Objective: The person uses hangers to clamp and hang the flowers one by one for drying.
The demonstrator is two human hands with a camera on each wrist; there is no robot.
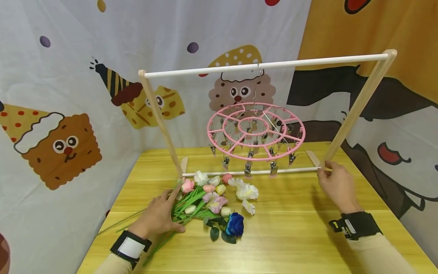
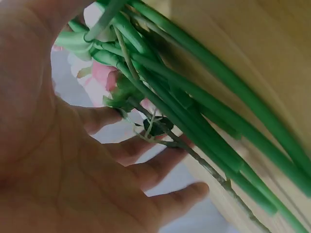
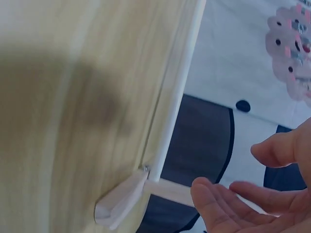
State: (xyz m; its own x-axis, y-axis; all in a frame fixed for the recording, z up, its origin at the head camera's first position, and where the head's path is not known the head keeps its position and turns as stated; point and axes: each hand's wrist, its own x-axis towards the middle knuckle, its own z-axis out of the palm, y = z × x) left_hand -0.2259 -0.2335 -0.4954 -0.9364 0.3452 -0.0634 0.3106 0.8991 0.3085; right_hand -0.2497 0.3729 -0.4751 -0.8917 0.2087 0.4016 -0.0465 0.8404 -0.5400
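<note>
Artificial flowers lie in a loose bunch on the table, their green stems (image 2: 209, 107) running toward the front left. Among them are a pink rose (image 1: 188, 185), a white iris (image 1: 247, 190) and a blue rose (image 1: 235, 224). My left hand (image 1: 159, 213) is spread at the stems' left side, fingers extended and not curled round them. A wooden rack with white rods (image 1: 219, 69) stands behind the flowers. My right hand (image 1: 338, 186) is beside the rack's lower right corner, thumb and fingers apart with nothing between them; whether it touches the post (image 1: 356, 110) I cannot tell.
From the top rod hangs a pink round clip hanger (image 1: 256, 156) with several metal clips (image 1: 248, 168), just above and behind the flowers. The rack's wooden feet (image 1: 313, 158) rest near the table's (image 1: 291, 236) back edge. Cartoon-printed cloth (image 1: 191, 23) hangs behind.
</note>
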